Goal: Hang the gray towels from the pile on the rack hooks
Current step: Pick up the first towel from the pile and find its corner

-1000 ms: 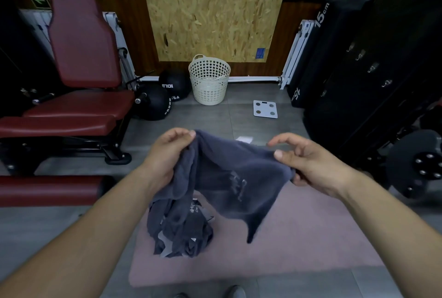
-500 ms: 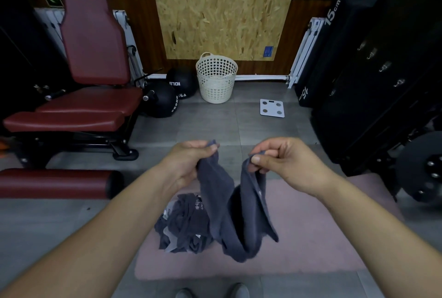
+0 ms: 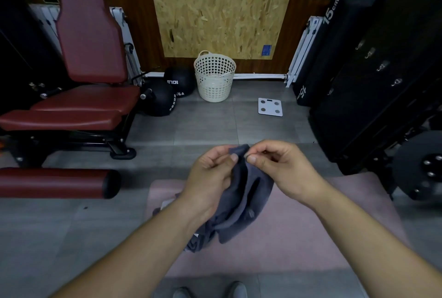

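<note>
Gym floor of grey tiles [image 3: 203, 127], with a pink mat [image 3: 299, 238] as the landmark for what follows.

- Gray towel [image 3: 241, 202]: held up above the near-centre of the mat, folded lengthwise so it hangs in a narrow doubled drape, its lower end over the mat.
- Left hand [image 3: 210, 175]: above the mat's far left part, fingers curled around the towel's upper left side, thumb pressed on the cloth near the top edge.
- Right hand [image 3: 279, 168]: above the mat's far edge, thumb and forefinger pinched on the towel's top corner, just beside the left thumb; remaining fingers curled in.
- Pile of gray towels [image 3: 198, 240]: lying on the left portion of the mat, mostly hidden behind the left forearm and the hanging towel.
- Rack with hooks [image 3: 382, 68]: dark panel to the right of the mat and beyond it, a row of metal hooks on its face, no cloth visible on them.
- Red padded bench [image 3: 79, 104]: left of the mat and further back.
- White perforated basket [image 3: 214, 77]: well beyond the mat, against the wall.
- White bathroom scale [image 3: 270, 106]: on the tiles between basket and mat.
- Black medicine balls [image 3: 165, 94]: left of the basket.
- Shoe tips [image 3: 210, 291]: at the mat's near edge.
</note>
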`<control>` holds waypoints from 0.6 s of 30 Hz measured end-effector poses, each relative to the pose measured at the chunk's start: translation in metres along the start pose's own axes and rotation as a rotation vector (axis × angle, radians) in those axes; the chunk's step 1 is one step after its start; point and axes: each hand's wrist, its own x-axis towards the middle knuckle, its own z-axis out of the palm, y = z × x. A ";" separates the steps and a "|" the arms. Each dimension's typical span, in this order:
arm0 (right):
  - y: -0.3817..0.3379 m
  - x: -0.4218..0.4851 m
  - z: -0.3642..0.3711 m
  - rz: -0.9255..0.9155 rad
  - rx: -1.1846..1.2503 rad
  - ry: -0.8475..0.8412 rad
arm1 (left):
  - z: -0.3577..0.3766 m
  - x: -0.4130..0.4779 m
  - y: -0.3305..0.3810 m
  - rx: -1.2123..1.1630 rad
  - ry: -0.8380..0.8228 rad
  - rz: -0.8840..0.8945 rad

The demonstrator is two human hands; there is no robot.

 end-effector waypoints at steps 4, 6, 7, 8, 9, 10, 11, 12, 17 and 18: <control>-0.001 0.004 0.007 -0.009 0.063 0.140 | 0.004 -0.006 0.000 -0.083 -0.042 -0.011; -0.002 0.006 0.012 -0.017 0.041 0.174 | 0.003 -0.006 0.002 -0.107 -0.072 -0.011; -0.003 0.007 0.014 -0.018 0.039 0.180 | 0.001 -0.005 0.003 -0.107 -0.099 -0.009; -0.003 0.008 0.015 -0.016 0.048 0.183 | 0.000 -0.005 0.005 -0.086 -0.126 -0.002; -0.004 0.009 0.016 -0.009 0.062 0.183 | -0.001 -0.004 0.006 -0.040 -0.139 0.011; -0.004 0.010 0.016 0.000 0.073 0.182 | -0.003 -0.004 0.007 0.021 -0.140 0.027; -0.005 0.011 0.017 0.012 0.077 0.180 | -0.004 -0.003 0.007 0.080 -0.133 0.042; -0.004 0.012 0.017 0.027 0.077 0.178 | -0.004 -0.002 0.007 0.122 -0.119 0.054; -0.002 0.018 0.015 0.122 0.271 0.114 | 0.000 0.000 0.010 0.182 -0.038 0.114; -0.001 0.019 0.013 0.136 0.342 0.082 | 0.000 0.001 0.012 0.190 -0.043 0.122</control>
